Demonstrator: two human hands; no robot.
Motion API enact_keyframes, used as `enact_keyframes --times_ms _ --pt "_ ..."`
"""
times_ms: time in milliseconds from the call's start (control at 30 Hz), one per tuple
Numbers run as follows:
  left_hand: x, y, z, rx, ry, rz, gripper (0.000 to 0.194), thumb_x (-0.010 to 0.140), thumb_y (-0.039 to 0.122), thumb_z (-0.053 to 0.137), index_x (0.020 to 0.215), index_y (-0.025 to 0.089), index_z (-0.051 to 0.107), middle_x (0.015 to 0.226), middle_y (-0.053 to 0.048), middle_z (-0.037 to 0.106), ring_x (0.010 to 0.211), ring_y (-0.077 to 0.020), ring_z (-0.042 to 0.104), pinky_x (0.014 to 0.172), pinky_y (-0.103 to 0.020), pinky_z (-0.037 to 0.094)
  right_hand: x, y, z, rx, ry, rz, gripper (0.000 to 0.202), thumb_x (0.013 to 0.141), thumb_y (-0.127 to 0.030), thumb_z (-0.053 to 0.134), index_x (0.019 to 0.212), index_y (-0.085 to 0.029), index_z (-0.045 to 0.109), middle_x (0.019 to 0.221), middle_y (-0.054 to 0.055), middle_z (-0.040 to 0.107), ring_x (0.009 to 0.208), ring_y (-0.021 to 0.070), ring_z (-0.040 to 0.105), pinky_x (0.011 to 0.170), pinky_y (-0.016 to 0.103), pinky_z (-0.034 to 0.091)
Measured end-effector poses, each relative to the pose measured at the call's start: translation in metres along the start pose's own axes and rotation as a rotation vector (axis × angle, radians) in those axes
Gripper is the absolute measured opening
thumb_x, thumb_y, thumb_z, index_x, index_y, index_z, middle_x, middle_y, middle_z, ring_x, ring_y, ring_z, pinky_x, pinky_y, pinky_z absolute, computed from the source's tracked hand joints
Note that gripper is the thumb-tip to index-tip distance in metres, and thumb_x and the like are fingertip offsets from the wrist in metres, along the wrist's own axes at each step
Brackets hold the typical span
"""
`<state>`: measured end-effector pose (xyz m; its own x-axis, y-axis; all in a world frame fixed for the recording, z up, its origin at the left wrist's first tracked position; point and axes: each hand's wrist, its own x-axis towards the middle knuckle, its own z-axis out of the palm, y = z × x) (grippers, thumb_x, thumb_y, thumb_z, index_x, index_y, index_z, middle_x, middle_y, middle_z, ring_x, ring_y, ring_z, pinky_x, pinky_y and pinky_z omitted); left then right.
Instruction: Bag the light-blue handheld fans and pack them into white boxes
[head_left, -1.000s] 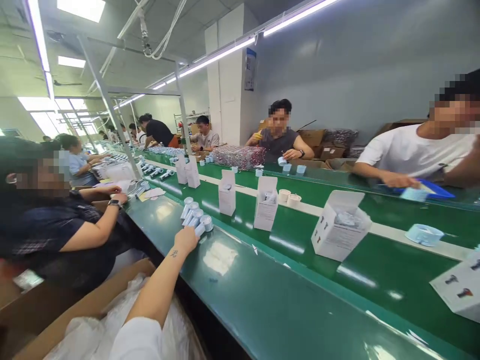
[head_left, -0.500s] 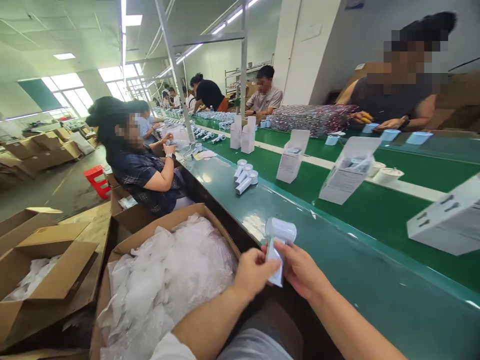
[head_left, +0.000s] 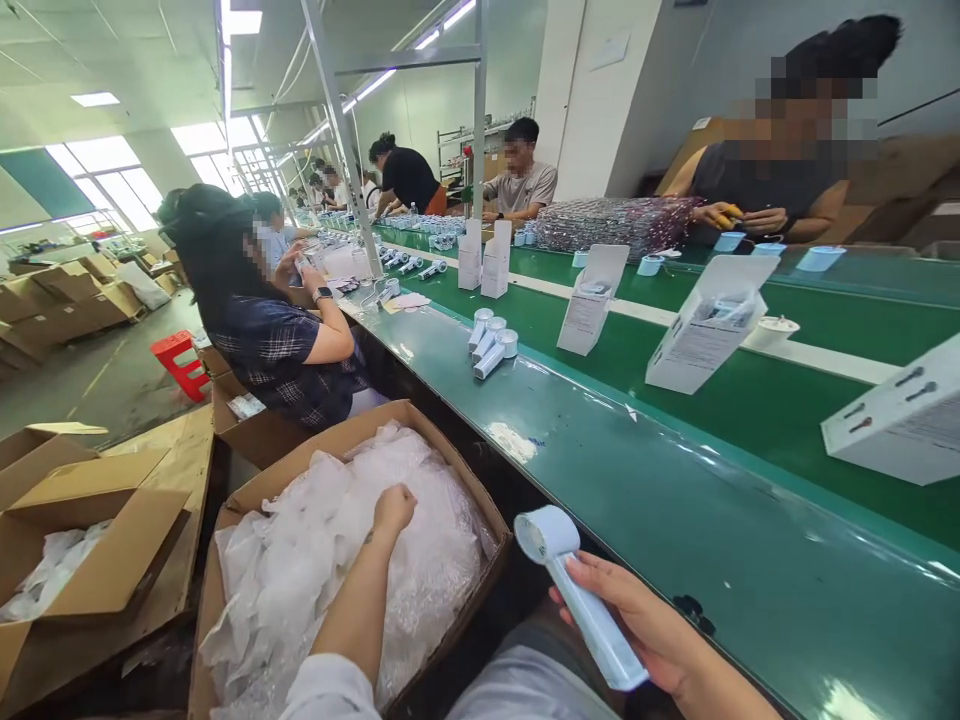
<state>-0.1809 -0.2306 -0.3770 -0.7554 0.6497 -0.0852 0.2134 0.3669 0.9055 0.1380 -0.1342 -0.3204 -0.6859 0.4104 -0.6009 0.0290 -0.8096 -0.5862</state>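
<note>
In my right hand (head_left: 626,605) is a light blue device (head_left: 592,610) with a round drum-shaped head and a long handle, held by the handle at the bench edge. My left hand (head_left: 394,508) is over a large carton (head_left: 501,560) filled with clear and white plastic bags (head_left: 322,550). Its fingers are curled closed, and whatever they may grip is hidden. Several similar light blue devices (head_left: 491,350) lie together on the green bench (head_left: 600,430) farther forward.
Open white boxes (head_left: 705,325) stand on the green belt (head_left: 810,400). A person in a dark checked shirt (head_left: 277,350) sits ahead on the left. Another person (head_left: 780,190) works across the belt. More cartons (head_left: 90,540) are at the left.
My left hand has let go of the device and moved left over the bags. My right hand has moved down and right with the device, which is now tilted.
</note>
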Motion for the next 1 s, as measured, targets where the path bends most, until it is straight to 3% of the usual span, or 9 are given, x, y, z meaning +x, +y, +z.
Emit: enact_keyframes --times_ms 133,267,400,533,600,733,833,900,1000 --pt "0.000 0.032 -0.027 0.027 0.063 0.117 0.012 0.074 0.026 0.061 0.067 0.020 0.052 0.091 -0.005 0.066 0.099 -0.0232 0.058 0.088 -0.037 0.043 0.007 0.006 0.002 0.075 -0.065 0.056 0.034 0.066 -0.027 0.083 0.092 -0.017 0.063 0.072 0.001 0.066 0.067 0.0157 0.067 0.058 0.024 0.057" --pt "-0.021 0.075 -0.028 -0.304 0.105 0.253 0.018 0.077 0.034 0.061 0.088 0.022 0.052 0.089 -0.003 0.065 0.085 -0.0167 0.061 0.081 -0.030 0.046 0.015 0.013 0.013 0.209 -0.271 0.032 0.035 0.062 -0.030 0.084 0.086 -0.015 0.063 0.073 0.002 0.067 0.061 0.0144 0.066 0.052 0.022 0.056" --pt "-0.062 0.100 0.007 -0.428 0.087 0.344 0.031 0.073 0.028 0.069 0.101 0.024 0.058 0.086 -0.001 0.061 0.083 -0.0152 0.059 0.079 -0.027 0.046 0.006 0.011 0.025 0.275 -0.568 -0.073 0.041 0.059 -0.037 0.085 0.084 -0.014 0.061 0.071 0.003 0.066 0.057 0.0135 0.064 0.046 0.020 0.052" --pt "-0.098 0.111 0.043 -0.378 -0.135 0.421 0.021 0.073 0.030 0.072 0.092 0.024 0.066 0.080 -0.001 0.059 0.078 -0.0164 0.056 0.075 -0.028 0.047 -0.014 -0.001 0.028 0.232 -0.601 -0.116 0.055 0.055 -0.044 0.086 0.091 -0.014 0.058 0.065 0.003 0.066 0.055 0.0137 0.062 0.046 0.019 0.050" --pt "-0.106 0.119 0.053 -0.474 -0.214 0.398 0.017 0.073 0.034 0.073 0.085 0.024 0.065 0.077 -0.001 0.058 0.073 -0.0154 0.055 0.071 -0.027 0.048 -0.019 -0.004 0.022 0.196 -0.581 -0.154 0.061 0.053 -0.045 0.086 0.097 -0.013 0.057 0.062 0.004 0.065 0.054 0.0143 0.062 0.046 0.019 0.049" --pt "-0.093 0.148 0.061 -0.906 -0.367 0.199 0.028 0.070 0.046 0.074 0.075 0.025 0.056 0.076 0.001 0.057 0.066 -0.0131 0.057 0.065 -0.028 0.051 -0.023 0.000 -0.004 0.312 -0.508 -0.266 0.070 0.056 -0.040 0.085 0.113 -0.013 0.055 0.066 0.000 0.062 0.056 0.0121 0.059 0.045 0.017 0.047" --pt "-0.066 0.180 0.084 -1.025 -0.449 0.086 0.028 0.070 0.041 0.074 0.073 0.024 0.052 0.072 0.002 0.058 0.068 -0.0136 0.061 0.071 -0.030 0.055 -0.030 0.001 -0.022 0.502 -0.489 -0.340 0.078 0.056 -0.038 0.086 0.123 -0.018 0.052 0.074 -0.003 0.058 0.059 0.0083 0.055 0.045 0.014 0.046" --pt "-0.050 0.201 0.118 -1.025 -0.488 0.002 0.020 0.074 0.033 0.069 0.073 0.022 0.052 0.069 0.002 0.060 0.072 -0.0143 0.064 0.077 -0.031 0.055 -0.039 -0.002 -0.031 0.585 -0.465 -0.393 0.078 0.056 -0.039 0.086 0.123 -0.019 0.052 0.077 -0.004 0.057 0.060 0.0069 0.053 0.048 0.013 0.047" --pt "-0.042 0.227 0.187 -0.909 -0.585 -0.101 0.005 0.077 0.022 0.060 0.077 0.019 0.056 0.073 -0.003 0.064 0.084 -0.0168 0.066 0.082 -0.033 0.055 -0.056 -0.012 -0.044 0.626 -0.392 -0.506 0.077 0.054 -0.041 0.087 0.120 -0.021 0.053 0.082 -0.004 0.056 0.066 0.0059 0.054 0.053 0.011 0.048"
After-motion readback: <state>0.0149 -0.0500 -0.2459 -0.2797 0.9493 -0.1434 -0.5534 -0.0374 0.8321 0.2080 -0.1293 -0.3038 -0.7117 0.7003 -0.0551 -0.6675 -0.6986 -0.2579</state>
